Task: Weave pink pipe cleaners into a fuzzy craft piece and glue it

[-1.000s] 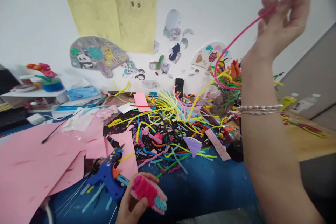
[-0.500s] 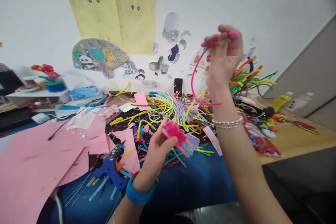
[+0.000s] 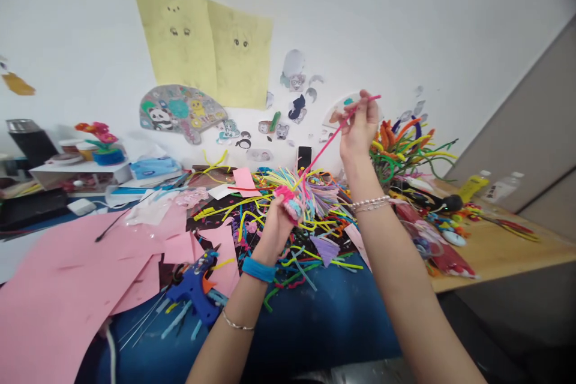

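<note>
My left hand (image 3: 276, 222) is closed around a small fuzzy pipe-cleaner piece (image 3: 290, 203), hot pink with light blue and pale pink at one end. Raised higher on the right, my right hand (image 3: 361, 123) pinches a hot pink pipe cleaner (image 3: 327, 143). That strand runs down left toward the fuzzy piece; whether the two touch I cannot tell. Behind and below both hands spreads a heap of loose pipe cleaners (image 3: 252, 204) in many colours. A purple triangular piece (image 3: 326, 249) lies below my hands.
A blue glue gun (image 3: 195, 291) lies left of my left forearm, near pink paper sheets (image 3: 90, 270). At the right are a bunch of pipe cleaners (image 3: 405, 144), bottles (image 3: 506, 186) and a wooden tabletop (image 3: 508, 252). A phone (image 3: 305, 157) leans at the wall.
My right hand has come down and left with the pink pipe cleaner, its curve now pulled nearly straight. My left hand has risen and moved forward with the fuzzy piece.
</note>
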`<state>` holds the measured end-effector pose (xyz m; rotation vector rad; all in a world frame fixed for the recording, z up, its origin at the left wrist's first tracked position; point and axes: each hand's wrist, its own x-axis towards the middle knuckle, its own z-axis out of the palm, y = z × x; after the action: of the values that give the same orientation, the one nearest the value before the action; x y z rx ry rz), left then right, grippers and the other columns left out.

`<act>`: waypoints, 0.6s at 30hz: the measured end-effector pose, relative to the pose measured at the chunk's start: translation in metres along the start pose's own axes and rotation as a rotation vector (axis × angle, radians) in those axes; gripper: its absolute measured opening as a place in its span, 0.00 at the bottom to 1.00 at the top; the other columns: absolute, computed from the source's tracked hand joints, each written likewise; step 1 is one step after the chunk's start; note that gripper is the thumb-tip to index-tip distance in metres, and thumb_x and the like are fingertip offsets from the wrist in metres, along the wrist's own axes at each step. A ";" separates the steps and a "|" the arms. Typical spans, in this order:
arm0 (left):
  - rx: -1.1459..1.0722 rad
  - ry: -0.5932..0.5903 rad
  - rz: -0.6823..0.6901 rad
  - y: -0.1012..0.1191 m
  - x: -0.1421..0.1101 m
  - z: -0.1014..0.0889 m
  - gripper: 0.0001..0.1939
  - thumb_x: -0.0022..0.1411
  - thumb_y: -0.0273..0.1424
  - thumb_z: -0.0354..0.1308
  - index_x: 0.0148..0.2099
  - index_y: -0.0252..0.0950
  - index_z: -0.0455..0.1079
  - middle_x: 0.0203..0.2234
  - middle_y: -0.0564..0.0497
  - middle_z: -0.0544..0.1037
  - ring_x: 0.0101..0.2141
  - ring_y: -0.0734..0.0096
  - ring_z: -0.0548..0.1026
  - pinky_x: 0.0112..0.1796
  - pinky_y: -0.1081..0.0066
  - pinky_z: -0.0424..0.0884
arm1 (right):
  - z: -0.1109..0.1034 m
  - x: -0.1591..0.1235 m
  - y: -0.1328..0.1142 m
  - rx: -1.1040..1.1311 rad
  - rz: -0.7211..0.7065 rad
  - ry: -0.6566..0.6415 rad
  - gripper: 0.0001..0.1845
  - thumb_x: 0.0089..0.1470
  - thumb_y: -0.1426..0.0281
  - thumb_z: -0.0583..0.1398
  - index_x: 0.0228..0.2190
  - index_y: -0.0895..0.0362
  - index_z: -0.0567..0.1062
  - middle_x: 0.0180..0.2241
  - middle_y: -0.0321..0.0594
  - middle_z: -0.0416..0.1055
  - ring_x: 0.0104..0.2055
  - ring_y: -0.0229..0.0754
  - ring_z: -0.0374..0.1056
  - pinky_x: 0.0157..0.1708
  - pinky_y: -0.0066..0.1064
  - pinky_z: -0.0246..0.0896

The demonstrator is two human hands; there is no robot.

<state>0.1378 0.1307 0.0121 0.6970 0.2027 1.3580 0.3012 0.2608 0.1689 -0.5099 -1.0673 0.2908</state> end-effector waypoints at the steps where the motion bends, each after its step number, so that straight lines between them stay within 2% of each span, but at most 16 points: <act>1: -0.011 0.019 0.026 0.001 0.002 -0.001 0.14 0.60 0.39 0.57 0.38 0.31 0.73 0.24 0.51 0.75 0.23 0.73 0.71 0.23 0.74 0.65 | -0.003 0.003 0.004 0.015 0.027 0.021 0.11 0.65 0.63 0.51 0.46 0.50 0.68 0.35 0.37 0.70 0.43 0.39 0.74 0.44 0.36 0.73; 7: -0.078 0.048 0.135 0.010 0.006 0.002 0.12 0.58 0.38 0.59 0.36 0.32 0.73 0.22 0.53 0.73 0.23 0.74 0.71 0.23 0.75 0.64 | -0.018 0.011 0.023 0.070 0.143 0.126 0.11 0.65 0.65 0.51 0.46 0.51 0.70 0.36 0.33 0.72 0.41 0.33 0.73 0.43 0.30 0.70; 9: -0.114 0.036 0.168 0.014 0.005 0.003 0.14 0.58 0.40 0.59 0.36 0.33 0.73 0.22 0.54 0.72 0.22 0.76 0.69 0.27 0.74 0.68 | -0.024 0.009 0.029 0.082 0.209 0.135 0.11 0.66 0.65 0.51 0.47 0.50 0.70 0.36 0.32 0.73 0.39 0.32 0.73 0.41 0.28 0.70; 11: -0.145 0.028 0.197 0.018 0.005 0.004 0.14 0.58 0.40 0.58 0.36 0.33 0.73 0.23 0.55 0.71 0.23 0.77 0.69 0.34 0.70 0.72 | -0.032 0.005 0.037 0.091 0.297 0.140 0.12 0.67 0.65 0.51 0.48 0.52 0.70 0.38 0.33 0.73 0.38 0.33 0.73 0.40 0.29 0.71; 14: -0.169 0.028 0.245 0.025 0.009 0.003 0.15 0.59 0.41 0.58 0.36 0.32 0.73 0.24 0.53 0.73 0.24 0.75 0.71 0.41 0.65 0.72 | -0.043 -0.010 0.052 0.090 0.467 0.141 0.14 0.64 0.64 0.57 0.49 0.57 0.71 0.45 0.41 0.73 0.40 0.40 0.73 0.39 0.36 0.72; 18: -0.217 0.054 0.390 0.043 0.023 -0.004 0.17 0.60 0.44 0.56 0.33 0.35 0.72 0.23 0.53 0.74 0.24 0.75 0.70 0.39 0.69 0.71 | -0.052 -0.051 0.074 0.079 0.739 0.088 0.15 0.64 0.65 0.58 0.50 0.56 0.71 0.51 0.44 0.70 0.46 0.44 0.71 0.45 0.42 0.71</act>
<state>0.1056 0.1560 0.0394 0.5333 -0.0429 1.7428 0.3252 0.2866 0.0709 -0.8280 -0.7434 0.9459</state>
